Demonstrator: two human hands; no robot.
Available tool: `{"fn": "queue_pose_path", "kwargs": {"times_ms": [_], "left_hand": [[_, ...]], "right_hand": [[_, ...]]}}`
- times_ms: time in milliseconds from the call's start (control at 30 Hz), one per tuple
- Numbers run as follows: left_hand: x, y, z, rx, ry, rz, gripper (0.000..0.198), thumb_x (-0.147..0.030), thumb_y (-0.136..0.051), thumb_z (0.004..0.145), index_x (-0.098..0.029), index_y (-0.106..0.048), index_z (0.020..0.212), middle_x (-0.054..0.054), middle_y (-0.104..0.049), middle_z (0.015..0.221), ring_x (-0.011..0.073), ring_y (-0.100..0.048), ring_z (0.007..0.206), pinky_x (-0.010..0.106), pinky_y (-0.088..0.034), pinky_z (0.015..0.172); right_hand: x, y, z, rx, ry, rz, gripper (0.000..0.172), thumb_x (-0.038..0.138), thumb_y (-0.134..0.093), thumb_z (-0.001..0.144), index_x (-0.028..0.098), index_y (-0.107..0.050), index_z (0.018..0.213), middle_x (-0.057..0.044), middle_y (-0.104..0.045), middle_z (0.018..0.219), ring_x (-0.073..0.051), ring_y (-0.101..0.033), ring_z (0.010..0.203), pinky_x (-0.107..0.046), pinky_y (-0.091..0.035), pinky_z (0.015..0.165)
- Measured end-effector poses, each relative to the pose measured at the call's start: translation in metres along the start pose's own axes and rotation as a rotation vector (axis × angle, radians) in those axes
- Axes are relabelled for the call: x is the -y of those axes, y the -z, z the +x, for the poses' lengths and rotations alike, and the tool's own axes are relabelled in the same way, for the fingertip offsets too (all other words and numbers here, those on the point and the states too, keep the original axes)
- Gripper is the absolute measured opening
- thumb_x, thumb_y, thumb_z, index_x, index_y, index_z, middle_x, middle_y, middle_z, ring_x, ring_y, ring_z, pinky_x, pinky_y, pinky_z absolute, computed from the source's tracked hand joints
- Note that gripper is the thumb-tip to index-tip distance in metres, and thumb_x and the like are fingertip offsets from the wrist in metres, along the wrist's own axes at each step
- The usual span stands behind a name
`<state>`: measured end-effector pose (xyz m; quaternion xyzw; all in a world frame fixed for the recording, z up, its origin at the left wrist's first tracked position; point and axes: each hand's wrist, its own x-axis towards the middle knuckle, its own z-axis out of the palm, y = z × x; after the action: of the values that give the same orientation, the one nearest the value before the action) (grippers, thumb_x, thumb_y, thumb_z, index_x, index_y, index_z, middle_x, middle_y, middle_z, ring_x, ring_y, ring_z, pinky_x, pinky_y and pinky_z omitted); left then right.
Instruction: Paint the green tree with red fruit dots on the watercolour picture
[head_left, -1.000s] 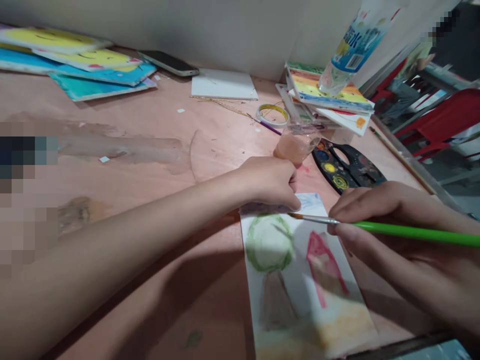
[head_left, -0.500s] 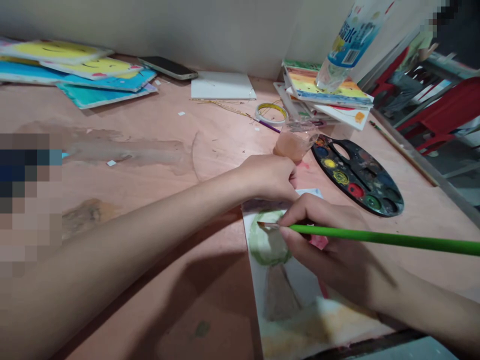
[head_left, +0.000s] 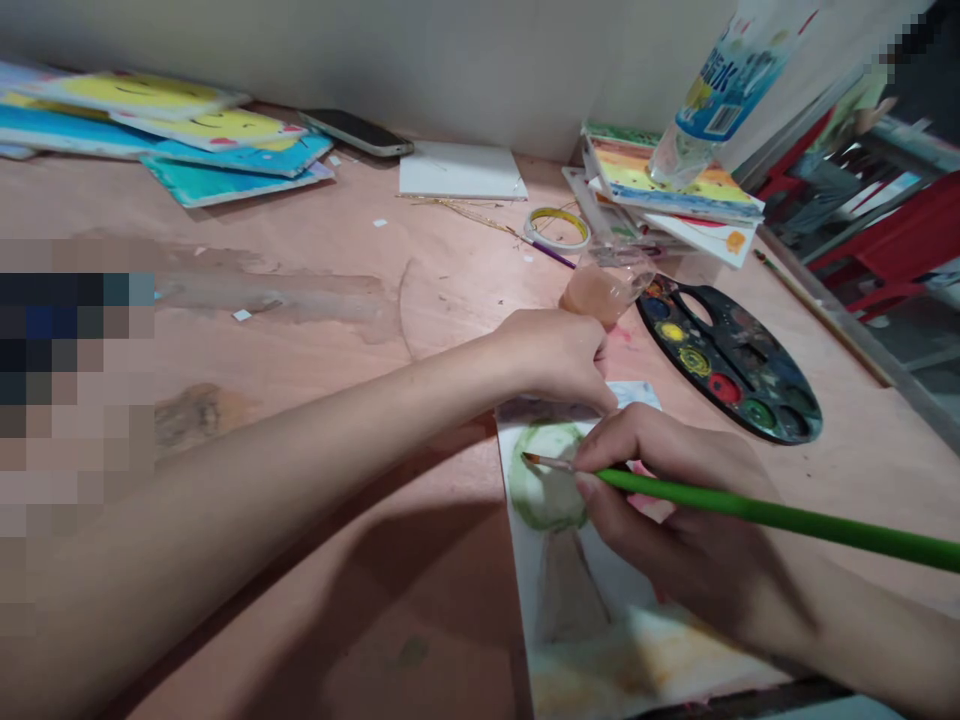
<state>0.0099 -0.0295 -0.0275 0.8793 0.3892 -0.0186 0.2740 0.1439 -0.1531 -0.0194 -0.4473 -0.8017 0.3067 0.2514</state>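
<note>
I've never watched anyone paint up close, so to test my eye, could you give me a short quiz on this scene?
1. Which hand holds the paintbrush?
2. True or false: the paint palette rests on the painted paper.
3. Which is nearer the left hand: A, the glass of pinkish water, or B, the phone?

Key: 1. The right hand. 2. False; it lies on the table beside the paper. 3. A.
</note>
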Motion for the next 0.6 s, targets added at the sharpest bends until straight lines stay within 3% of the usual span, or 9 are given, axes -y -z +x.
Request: {"fn": "queue_pose_path", "kwargs": {"times_ms": [200,500,600], "left_hand": [[-0.001,0.000,0.001,-0.006,0.008,0.001,0.039,-0.053,-0.062,0.063,-0.023,-0.068,0.087,0.002,-0.072,0.086,0.0198,-0.061,0.070,0.030,-0.039,0.057],[-0.003,0.003,-0.002,0.011,0.027,-0.016,0.034,-0.049,-0.063,0.063,-0.022,-0.068,0.084,0.002,-0.072,0.085,0.0204,-0.061,0.070,0.031,-0.039,0.056],[-0.004,0.003,-0.003,0.013,0.036,-0.011,0.035,-0.048,-0.063,0.063,-0.022,-0.068,0.085,0.002,-0.072,0.086,0.0204,-0.060,0.071,0.031,-0.039,0.057]], "right_hand": [[-0.003,-0.005,0.001,0.017,0.021,0.021,0.013,0.008,-0.055,0.081,0.021,-0.054,0.078,0.005,-0.058,0.067,-0.007,-0.050,0.056,-0.020,-0.039,0.052],[0.004,-0.002,0.001,0.033,0.042,0.071,0.015,0.005,-0.053,0.079,0.020,-0.054,0.076,0.007,-0.058,0.066,-0.006,-0.055,0.058,-0.018,-0.041,0.054],[0.007,-0.002,0.002,0.059,0.036,0.045,0.015,0.004,-0.053,0.078,0.019,-0.055,0.074,0.007,-0.058,0.063,-0.004,-0.050,0.054,-0.017,-0.038,0.051]]}}
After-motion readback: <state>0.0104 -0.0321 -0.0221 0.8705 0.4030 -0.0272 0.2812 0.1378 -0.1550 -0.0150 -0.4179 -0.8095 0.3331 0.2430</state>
